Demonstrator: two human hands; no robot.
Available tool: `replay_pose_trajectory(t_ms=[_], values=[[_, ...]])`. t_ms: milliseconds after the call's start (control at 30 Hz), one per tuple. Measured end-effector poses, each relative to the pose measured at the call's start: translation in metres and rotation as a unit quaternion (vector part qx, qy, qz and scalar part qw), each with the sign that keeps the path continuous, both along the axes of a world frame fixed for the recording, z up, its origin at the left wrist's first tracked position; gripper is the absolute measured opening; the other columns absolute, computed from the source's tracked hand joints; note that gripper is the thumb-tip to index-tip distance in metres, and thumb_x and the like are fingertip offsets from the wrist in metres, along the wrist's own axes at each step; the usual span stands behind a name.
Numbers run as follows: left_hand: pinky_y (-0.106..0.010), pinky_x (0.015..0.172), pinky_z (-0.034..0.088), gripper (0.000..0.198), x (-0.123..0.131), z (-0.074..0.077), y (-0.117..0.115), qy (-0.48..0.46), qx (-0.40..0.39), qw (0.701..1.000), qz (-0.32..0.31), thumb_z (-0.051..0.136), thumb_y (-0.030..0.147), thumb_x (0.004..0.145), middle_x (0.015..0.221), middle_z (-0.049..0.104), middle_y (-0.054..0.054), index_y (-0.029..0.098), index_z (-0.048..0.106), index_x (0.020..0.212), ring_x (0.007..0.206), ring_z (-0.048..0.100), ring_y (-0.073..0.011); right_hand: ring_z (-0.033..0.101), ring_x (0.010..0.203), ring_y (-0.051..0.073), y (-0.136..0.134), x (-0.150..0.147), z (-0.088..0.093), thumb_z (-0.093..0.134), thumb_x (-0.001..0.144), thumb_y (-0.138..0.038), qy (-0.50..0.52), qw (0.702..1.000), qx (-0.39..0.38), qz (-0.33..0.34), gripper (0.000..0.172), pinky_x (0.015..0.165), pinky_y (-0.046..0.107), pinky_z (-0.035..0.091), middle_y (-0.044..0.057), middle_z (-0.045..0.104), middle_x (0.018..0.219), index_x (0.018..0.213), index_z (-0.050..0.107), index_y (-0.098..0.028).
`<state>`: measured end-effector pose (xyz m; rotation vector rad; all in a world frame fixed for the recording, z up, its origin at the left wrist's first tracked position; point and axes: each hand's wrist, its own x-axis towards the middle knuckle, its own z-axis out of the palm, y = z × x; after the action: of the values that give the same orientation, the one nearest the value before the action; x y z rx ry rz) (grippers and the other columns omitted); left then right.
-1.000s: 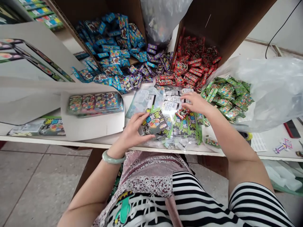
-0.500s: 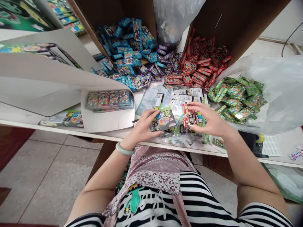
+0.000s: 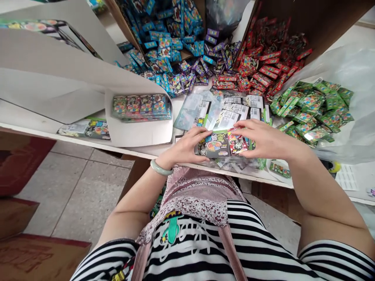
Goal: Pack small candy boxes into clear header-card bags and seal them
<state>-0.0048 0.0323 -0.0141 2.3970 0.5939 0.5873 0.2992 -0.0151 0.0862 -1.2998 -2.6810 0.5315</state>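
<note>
A black printed card [image 3: 213, 146] lies level in front of me at the table's front. My left hand [image 3: 189, 147] grips its left end, thumb along the near edge and fingers along the far edge. Small red packets [image 3: 238, 141] sit against the card's right end, pinched between the thumb and fingers of my right hand [image 3: 262, 141]; how many I cannot tell. Beneath and behind both hands lie clear plastic bags with barcoded labels [image 3: 230, 117].
Blue packets [image 3: 164, 50], purple packets [image 3: 202, 66] and red packets [image 3: 263, 74] spill from cardboard boxes at the back. Green packets [image 3: 316, 105] lie in a plastic bag at right. Packed rows of packets [image 3: 142, 107] rest on a white carton flap [image 3: 137, 134] at left.
The red packets have been turned flatter and brought against the card's right end. Both hands have come closer together, and the view has shifted downward.
</note>
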Motion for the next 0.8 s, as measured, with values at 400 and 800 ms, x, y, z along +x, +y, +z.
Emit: replay_pose_trajectory(t_ms=[400, 800], values=[[-0.055, 0.117, 0.040, 0.089, 0.002, 0.002, -0.001, -0.018, -0.019, 0.999, 0.045, 0.080, 0.049, 0.077, 0.143, 0.047, -0.016, 0.022, 0.041, 0.152, 0.136, 0.047, -0.0353, 0.049, 0.127, 0.040, -0.016, -0.009, -0.011, 0.077, 0.080, -0.037, 0.017, 0.994, 0.067, -0.082, 0.059, 0.109, 0.061, 0.042, 0.014, 0.052, 0.138, 0.134, 0.057, -0.024], [-0.056, 0.117, 0.038, 0.090, 0.014, -0.007, -0.013, -0.041, 0.007, 0.996, 0.078, 0.080, 0.051, 0.078, 0.141, 0.048, -0.017, 0.022, 0.039, 0.152, 0.134, 0.048, -0.0348, 0.043, 0.140, 0.037, -0.019, -0.017, -0.037, 0.073, 0.084, -0.048, 0.102, 0.987, 0.035, -0.117, 0.070, 0.115, 0.060, 0.038, 0.015, 0.051, 0.145, 0.144, 0.046, -0.024]])
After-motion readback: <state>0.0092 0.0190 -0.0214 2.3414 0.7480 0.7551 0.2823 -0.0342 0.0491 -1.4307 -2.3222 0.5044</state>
